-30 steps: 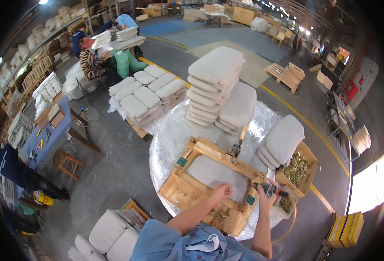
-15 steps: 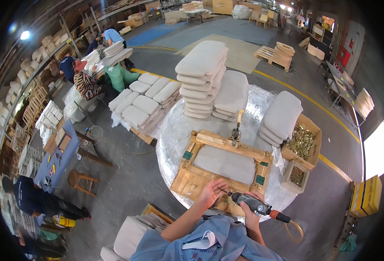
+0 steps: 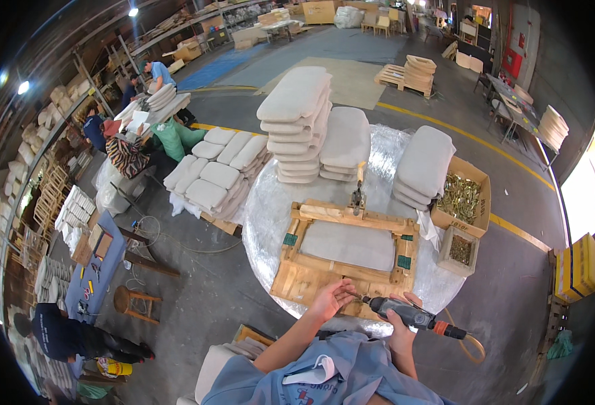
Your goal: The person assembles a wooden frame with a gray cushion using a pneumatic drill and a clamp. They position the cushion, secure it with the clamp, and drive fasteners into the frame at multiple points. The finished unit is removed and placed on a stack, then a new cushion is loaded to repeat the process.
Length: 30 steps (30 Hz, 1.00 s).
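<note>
My right hand (image 3: pixel 400 328) is wrapped round an air screwdriver (image 3: pixel 415 314), its bit pointing left and a hose at its back end. At the bit's tip, the fingers of my left hand (image 3: pixel 334 300) are pinched together; whatever they hold is too small to make out. Just beyond both hands lies a wooden frame jig (image 3: pixel 300 275) with green pads at its sides. A light grey cushioned panel (image 3: pixel 348 246) rests inside it. A toggle clamp with a yellow handle (image 3: pixel 359 182) stands at the jig's far side.
The jig sits on a round table wrapped in shiny film (image 3: pixel 260 236). Stacked grey panels (image 3: pixel 294 101) stand behind it, with another stack (image 3: pixel 424 162) to the right. Beside that are a carton of metal fittings (image 3: pixel 461 198) and a box of screws (image 3: pixel 461 251). Co-workers are at the left.
The view has turned a little, shifting the background leftward. The screwdriver and my right hand sit slightly further right in the picture. My left hand stays by the bit's tip.
</note>
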Tool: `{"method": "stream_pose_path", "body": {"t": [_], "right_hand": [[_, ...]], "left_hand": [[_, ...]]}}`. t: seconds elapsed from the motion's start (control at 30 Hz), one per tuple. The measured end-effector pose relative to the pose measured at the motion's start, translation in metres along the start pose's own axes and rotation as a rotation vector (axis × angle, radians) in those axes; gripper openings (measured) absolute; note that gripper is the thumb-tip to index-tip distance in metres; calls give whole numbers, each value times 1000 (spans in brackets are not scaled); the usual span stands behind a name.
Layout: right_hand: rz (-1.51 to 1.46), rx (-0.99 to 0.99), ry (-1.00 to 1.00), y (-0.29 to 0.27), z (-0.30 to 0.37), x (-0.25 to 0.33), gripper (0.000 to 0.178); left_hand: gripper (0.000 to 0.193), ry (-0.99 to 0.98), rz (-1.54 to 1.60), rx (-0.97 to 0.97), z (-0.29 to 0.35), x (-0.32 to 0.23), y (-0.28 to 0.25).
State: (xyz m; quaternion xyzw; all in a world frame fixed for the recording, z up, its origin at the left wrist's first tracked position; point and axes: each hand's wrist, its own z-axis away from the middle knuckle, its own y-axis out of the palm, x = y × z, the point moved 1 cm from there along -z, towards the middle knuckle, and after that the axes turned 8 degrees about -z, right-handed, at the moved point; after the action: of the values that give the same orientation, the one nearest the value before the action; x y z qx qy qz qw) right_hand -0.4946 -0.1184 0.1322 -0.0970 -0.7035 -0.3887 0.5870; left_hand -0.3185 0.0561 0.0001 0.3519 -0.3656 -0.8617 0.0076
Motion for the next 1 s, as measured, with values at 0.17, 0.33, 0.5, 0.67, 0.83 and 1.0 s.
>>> {"method": "stream_pose_path", "body": {"t": [0.17,0.33,0.5,0.67,0.83,1.0], "right_hand": [[-83,-50,13,10,12,13,66],[-143,-55,73,16,19,23,66],[-132,-53,78,18,27,20,65],[-111,-56,77,18,33,17,66],[-70,-58,58,9,40,3,68],[-88,-54,77,9,42,5,69]], "left_hand": [[28,-99,1,-39,10,11,-5],[21,-86,114,21,20,22,-18],[20,-85,102,-1,30,24,-24],[19,-75,107,-3,39,26,-25],[16,-73,186,33,36,39,-39],[11,-91,221,-8,42,39,-46]]}}
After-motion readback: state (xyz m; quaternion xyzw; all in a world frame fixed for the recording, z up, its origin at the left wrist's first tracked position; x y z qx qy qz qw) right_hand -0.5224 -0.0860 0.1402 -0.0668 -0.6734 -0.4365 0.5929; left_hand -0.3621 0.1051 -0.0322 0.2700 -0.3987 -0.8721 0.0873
